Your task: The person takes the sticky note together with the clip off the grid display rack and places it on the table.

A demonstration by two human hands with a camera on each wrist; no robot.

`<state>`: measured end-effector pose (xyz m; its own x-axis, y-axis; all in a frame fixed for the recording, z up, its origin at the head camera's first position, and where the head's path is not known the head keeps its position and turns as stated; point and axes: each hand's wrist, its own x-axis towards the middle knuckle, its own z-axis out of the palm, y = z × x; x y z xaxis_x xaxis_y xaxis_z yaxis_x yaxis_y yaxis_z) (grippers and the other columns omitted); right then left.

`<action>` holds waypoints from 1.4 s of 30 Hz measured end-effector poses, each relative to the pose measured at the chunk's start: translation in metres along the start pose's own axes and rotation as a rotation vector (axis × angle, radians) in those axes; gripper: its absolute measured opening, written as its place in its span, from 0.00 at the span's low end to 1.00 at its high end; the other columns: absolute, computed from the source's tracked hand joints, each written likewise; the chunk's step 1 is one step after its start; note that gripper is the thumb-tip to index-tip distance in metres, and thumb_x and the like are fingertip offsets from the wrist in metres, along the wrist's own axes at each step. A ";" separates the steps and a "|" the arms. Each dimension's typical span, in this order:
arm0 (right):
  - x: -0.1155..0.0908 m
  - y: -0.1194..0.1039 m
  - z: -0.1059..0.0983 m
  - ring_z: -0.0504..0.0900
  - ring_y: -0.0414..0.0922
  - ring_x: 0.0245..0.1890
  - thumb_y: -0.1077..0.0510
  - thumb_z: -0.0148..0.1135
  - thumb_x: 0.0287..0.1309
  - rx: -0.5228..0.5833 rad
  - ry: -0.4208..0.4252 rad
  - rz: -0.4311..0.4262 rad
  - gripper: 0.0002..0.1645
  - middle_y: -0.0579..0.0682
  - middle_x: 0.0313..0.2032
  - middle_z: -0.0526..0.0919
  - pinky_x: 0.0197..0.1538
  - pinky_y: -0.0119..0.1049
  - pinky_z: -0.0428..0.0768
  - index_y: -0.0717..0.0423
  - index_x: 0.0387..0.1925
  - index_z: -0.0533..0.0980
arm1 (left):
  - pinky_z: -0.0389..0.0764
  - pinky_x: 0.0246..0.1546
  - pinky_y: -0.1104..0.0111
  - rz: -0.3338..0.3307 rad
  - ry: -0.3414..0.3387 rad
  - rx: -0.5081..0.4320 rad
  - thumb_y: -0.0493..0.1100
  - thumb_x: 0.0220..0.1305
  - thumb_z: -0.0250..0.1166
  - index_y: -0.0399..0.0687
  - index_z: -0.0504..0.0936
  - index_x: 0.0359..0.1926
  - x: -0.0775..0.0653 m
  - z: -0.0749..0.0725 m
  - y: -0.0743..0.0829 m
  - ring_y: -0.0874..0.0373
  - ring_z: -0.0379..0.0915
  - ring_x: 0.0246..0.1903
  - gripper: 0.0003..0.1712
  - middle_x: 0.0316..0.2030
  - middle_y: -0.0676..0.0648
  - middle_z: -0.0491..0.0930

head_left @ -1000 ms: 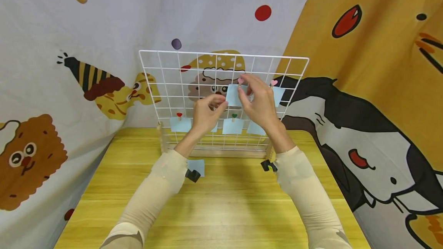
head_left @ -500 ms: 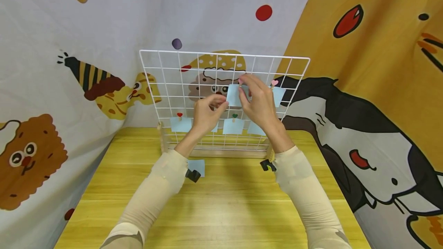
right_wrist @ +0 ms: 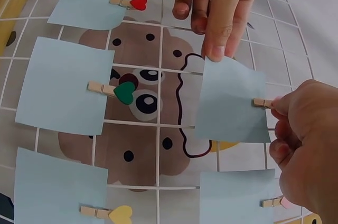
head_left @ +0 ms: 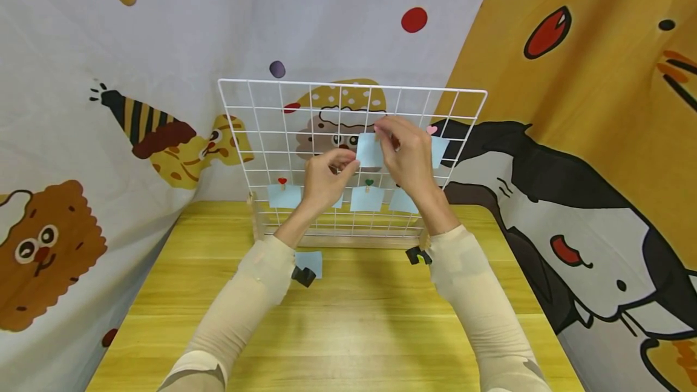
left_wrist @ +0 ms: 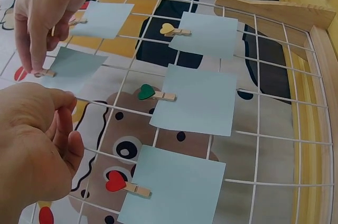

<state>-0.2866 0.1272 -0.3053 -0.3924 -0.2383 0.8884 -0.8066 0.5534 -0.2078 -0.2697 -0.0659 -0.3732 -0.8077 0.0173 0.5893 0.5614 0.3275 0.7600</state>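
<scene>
A white wire grid [head_left: 305,117] stands upright, with light blue paper notes clipped to it. My left hand [head_left: 323,180] pinches the lower left corner of one blue note [right_wrist: 232,102] in the upper row. At this note's top edge, my right hand [head_left: 408,153] pinches a small wooden clothespin [right_wrist: 262,103] with a pink heart, mostly covered by the fingertips. The clothespin sits over the paper's edge. In the left wrist view, the left hand [left_wrist: 37,145] is near the camera and the right hand [left_wrist: 53,18] lies beyond it.
Another pink-heart clothespin [right_wrist: 274,202] holds the note to the right. Below hang notes with red [left_wrist: 117,180], green [left_wrist: 147,92] and yellow heart [left_wrist: 167,28] clothespins. One loose blue note [head_left: 310,263] lies on the wooden table [head_left: 348,319]. A printed curtain [head_left: 179,23] hangs behind.
My right thumb has moved up from the note's face to the clothespin, and the pink heart is now more covered. The left hand has stayed in place.
</scene>
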 end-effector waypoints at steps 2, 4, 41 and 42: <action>0.001 0.000 0.001 0.84 0.52 0.27 0.69 0.69 0.76 0.021 0.016 0.014 0.07 0.65 0.42 0.95 0.34 0.30 0.79 0.69 0.43 0.91 | 0.80 0.38 0.79 0.003 0.001 0.001 0.38 0.75 0.77 0.36 0.93 0.50 0.000 0.000 0.000 0.46 0.88 0.36 0.10 0.42 0.38 0.95; 0.001 0.001 0.001 0.82 0.51 0.26 0.70 0.70 0.75 0.046 0.029 0.031 0.06 0.65 0.41 0.95 0.34 0.24 0.75 0.69 0.43 0.91 | 0.80 0.38 0.79 0.004 0.002 -0.002 0.38 0.75 0.77 0.36 0.93 0.50 0.000 0.000 0.000 0.46 0.88 0.36 0.10 0.42 0.38 0.95; -0.008 -0.005 -0.021 0.64 0.34 0.17 0.65 0.79 0.69 0.206 0.123 0.232 0.02 0.59 0.21 0.87 0.33 0.24 0.63 0.61 0.41 0.94 | 0.77 0.34 0.78 -0.085 -0.026 -0.019 0.37 0.72 0.79 0.38 0.94 0.49 -0.033 0.001 -0.015 0.67 0.80 0.31 0.09 0.38 0.38 0.95; -0.010 -0.005 -0.023 0.64 0.34 0.18 0.65 0.79 0.68 0.210 0.120 0.234 0.02 0.60 0.21 0.86 0.34 0.24 0.63 0.61 0.41 0.94 | 0.77 0.34 0.78 -0.089 -0.028 -0.018 0.37 0.72 0.79 0.38 0.94 0.49 -0.035 0.001 -0.016 0.67 0.80 0.31 0.09 0.39 0.38 0.95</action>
<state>-0.2691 0.1450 -0.3036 -0.5330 -0.0217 0.8458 -0.7789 0.4029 -0.4805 -0.2504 -0.0711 -0.4066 -0.8589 0.0156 0.5118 0.4906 0.3117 0.8137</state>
